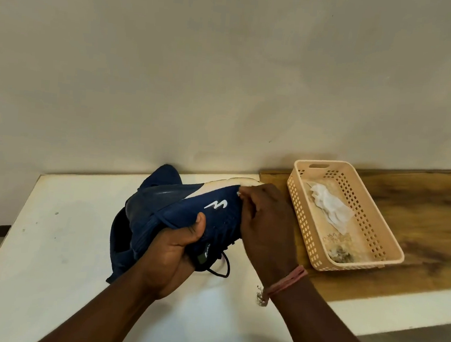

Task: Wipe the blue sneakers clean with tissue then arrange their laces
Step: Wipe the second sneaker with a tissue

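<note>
Two hands worked at the centre of the frame. The left hand (177, 250) was closed around a blue sneaker (205, 212), thumb pressed on its side and fingers hidden beneath, holding it tilted above the white table (58, 252) with its pale sole turned up and away. The right hand (266, 222), a pink band (287, 279) on its wrist, was curled over the toe end at centre right, fingertips bunched against the upper; a speck of white showed at them, too small to tell whether it was tissue. One dark lace (223, 268) hung in a loop below the shoe. A second blue sneaker (131, 217) lay behind and under the first, left of centre, mostly covered. One peach basket (306, 225) stood at the right on a wooden board (425, 219), just beside the right hand. In it lay one crumpled white tissue (329, 206) toward the far end and a small clump of dirty scraps (340, 254) at the near end.
</note>
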